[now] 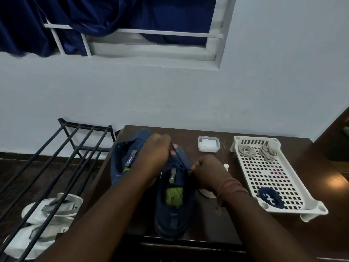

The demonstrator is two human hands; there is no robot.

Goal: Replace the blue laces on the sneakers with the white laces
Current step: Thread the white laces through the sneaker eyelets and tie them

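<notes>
Two blue sneakers (132, 157), two white lace bundles (247, 150), one blue lace coil (271, 197).

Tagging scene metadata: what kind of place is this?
Likely a room in a home, not a workshop: a barred window with a blue curtain, a metal shoe rack over white sneakers, and a dark wooden table.

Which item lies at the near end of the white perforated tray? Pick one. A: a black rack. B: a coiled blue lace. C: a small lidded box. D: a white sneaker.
B: a coiled blue lace lies at the near end of the white tray, while two pale lace bundles sit at its far end.
</notes>
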